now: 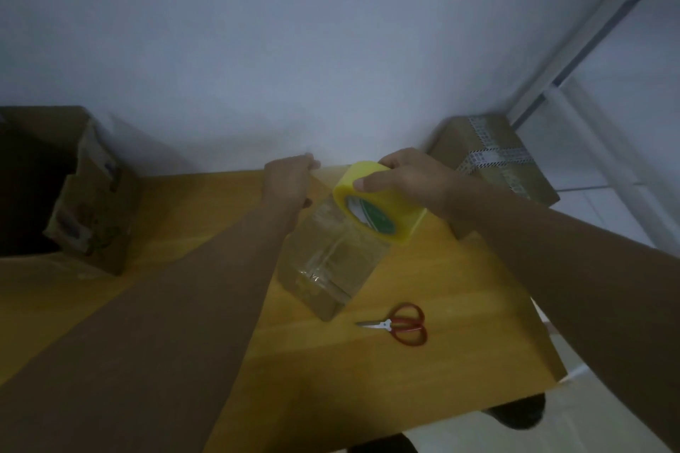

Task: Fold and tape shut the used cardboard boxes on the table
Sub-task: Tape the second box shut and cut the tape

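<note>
Tape from the yellow roll of clear packing tape (pixel 382 208) spans my hands: right grip (pixel 408 180) clamps the roll, left grip (pixel 290 178) pinches the free end, above the small brown cardboard box (pixel 331 268) on the counter (pixel 460 287). If I lose tension, the strip may stick to itself.

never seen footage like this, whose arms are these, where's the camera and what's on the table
No machine here: one camera worn on a person's head looks down at their own bare arms. The right hand holds a yellow tape roll; the left hand pinches its pulled-out end. Below, on the wooden table, stands a small cardboard box with clear tape on top. Red-handled scissors lie beside it, an open box sits far left, a taped box back right.
</note>
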